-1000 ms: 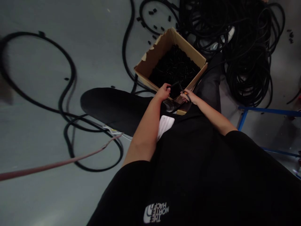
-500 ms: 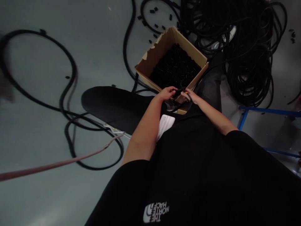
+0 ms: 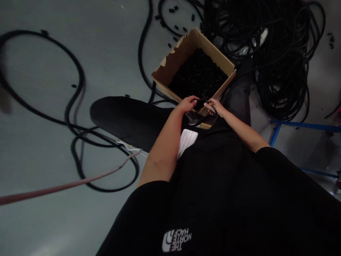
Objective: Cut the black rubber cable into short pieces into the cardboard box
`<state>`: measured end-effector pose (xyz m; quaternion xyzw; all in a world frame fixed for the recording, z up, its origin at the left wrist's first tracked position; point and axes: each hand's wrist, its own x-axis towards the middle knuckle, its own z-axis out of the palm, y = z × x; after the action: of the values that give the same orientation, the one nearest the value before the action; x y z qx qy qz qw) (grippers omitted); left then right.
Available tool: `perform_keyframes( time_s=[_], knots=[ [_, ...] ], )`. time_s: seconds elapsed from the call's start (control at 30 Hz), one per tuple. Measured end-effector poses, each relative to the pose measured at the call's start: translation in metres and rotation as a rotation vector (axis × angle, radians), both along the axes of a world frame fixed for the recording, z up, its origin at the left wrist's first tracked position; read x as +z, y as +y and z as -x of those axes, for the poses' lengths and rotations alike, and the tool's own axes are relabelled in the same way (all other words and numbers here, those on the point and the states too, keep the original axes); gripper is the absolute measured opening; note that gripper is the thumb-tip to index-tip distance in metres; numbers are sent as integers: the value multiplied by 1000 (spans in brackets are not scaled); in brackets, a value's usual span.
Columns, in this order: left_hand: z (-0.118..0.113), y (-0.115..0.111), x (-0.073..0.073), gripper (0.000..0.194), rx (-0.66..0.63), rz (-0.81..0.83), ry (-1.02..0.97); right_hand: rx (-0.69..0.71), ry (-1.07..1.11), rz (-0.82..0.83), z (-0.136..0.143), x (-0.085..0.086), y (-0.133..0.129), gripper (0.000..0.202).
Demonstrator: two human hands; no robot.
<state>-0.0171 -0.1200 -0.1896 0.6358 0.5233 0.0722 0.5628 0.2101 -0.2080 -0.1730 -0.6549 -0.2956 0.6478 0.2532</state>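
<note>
Orange-handled scissors (image 3: 211,103), probably, near ragged cardboard box (image 3: 213,52)

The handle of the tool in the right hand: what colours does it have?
Orange and black on the handle, seen best in the head view, though small.

Pieces (image 3: 198,74) in a box (image 3: 213,53), a cable pile (image 3: 282,71) beyond it to the right (a frame (image 3: 306,124) nearer), loose cable (image 3: 81,74) left
</note>
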Motion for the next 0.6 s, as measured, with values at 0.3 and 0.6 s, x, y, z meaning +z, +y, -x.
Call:
perform_keyframes(
  time_s=[0.3, 0.6],
  knots=[
    [-2, 0, -11, 30, 26, 19, 81, 56, -38, -22, -1, 3, -2, 51],
    [-3, -3, -12, 20, -7, 90, 33, 17, 8, 29, -1, 1, 0, 30]
  ],
)
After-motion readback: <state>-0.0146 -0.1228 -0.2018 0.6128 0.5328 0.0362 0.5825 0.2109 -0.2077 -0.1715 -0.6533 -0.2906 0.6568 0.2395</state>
